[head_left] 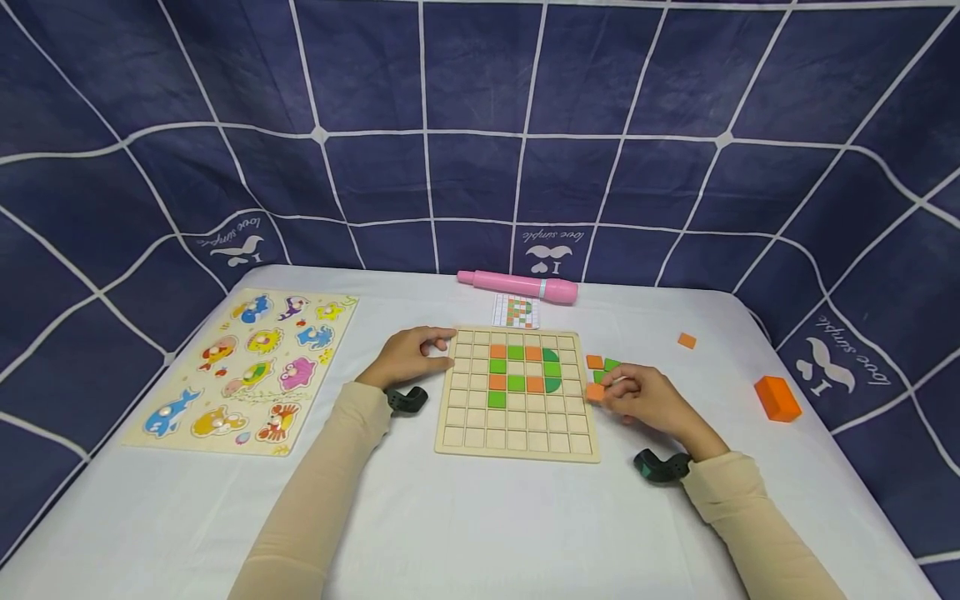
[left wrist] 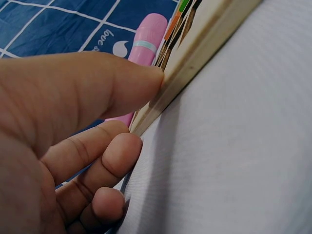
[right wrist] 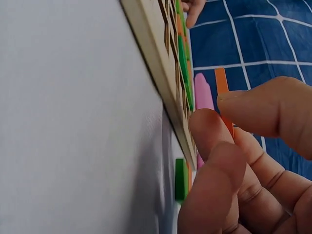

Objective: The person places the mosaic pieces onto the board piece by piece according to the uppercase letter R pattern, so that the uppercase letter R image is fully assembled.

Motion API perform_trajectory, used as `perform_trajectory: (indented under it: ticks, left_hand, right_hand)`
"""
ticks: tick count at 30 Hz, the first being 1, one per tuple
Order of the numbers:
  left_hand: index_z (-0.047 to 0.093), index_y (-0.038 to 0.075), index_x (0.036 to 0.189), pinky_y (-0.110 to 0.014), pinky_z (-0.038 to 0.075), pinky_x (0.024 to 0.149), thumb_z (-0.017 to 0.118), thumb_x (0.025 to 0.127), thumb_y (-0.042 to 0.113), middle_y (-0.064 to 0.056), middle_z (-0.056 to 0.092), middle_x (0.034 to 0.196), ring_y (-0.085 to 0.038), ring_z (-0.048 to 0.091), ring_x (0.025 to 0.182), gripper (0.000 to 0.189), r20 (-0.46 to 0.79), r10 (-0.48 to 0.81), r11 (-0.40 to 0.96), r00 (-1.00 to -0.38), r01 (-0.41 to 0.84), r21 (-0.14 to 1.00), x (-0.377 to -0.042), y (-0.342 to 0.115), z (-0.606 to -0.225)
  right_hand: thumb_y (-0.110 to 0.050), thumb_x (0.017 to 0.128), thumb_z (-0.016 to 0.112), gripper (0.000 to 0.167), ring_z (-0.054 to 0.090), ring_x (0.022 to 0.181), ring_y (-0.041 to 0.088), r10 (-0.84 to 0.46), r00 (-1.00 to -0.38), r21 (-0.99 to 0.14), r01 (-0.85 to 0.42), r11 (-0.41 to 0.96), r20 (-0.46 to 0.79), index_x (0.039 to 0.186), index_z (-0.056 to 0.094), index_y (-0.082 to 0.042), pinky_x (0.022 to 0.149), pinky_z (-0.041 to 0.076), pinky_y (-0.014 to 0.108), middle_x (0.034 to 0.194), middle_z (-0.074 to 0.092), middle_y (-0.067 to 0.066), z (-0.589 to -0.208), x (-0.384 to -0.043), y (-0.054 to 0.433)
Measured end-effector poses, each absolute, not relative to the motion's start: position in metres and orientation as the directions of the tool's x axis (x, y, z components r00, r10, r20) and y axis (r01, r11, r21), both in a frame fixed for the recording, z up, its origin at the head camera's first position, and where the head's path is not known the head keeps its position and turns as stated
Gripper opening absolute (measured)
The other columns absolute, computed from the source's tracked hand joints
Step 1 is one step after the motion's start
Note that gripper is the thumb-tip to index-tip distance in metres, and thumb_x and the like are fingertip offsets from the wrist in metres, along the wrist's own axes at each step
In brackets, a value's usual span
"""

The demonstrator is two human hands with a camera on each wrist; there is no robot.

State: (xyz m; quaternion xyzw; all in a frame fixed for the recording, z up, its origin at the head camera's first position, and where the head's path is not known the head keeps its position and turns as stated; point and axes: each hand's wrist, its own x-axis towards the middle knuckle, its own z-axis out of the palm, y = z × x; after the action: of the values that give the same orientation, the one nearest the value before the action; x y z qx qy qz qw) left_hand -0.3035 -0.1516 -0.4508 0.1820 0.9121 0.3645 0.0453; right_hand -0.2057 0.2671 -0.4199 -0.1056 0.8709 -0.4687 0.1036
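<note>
A wooden grid board (head_left: 517, 443) lies flat on the table, with several orange and green square tiles and green rounded pieces set in its upper middle. At the board's left edge is my left hand (head_left: 408, 357); its thumb and index fingertip touch the wooden side. My right hand (head_left: 651, 400) pinches an orange square tile (right wrist: 222, 80) between thumb and fingers, raised near the board's right edge. Beside that hand, a loose orange tile (head_left: 595, 362) and green tiles (head_left: 611, 364) lie on the table, partly covered by the fingers.
Behind the board are a small pattern card (head_left: 516, 312) and a pink tube-shaped object (head_left: 517, 285). A sea-animal peg puzzle (head_left: 247, 367) lies at left. Farther right are a single orange tile (head_left: 687, 340) and an orange block (head_left: 777, 398).
</note>
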Motion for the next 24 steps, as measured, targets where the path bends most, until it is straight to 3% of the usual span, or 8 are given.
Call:
perform_trajectory:
  ticks: [24]
  left_hand:
    - [0.069,0.013,0.147,-0.035,0.038,0.08,0.082,0.09,0.03,0.003,0.065,0.103,-0.016,0.049,0.083,0.061,0.045,0.363,0.671,-0.931,0.295,0.68,-0.304,-0.152,-0.451]
  right_hand:
    - [-0.001,0.093,0.079,0.023,0.052,0.059,0.01,-0.458,-0.885,-0.85,-0.178,0.496,-0.082,0.113,0.069,0.006,0.057,0.045,0.024,0.082,0.074,0.005,-0.417,-0.221,0.206]
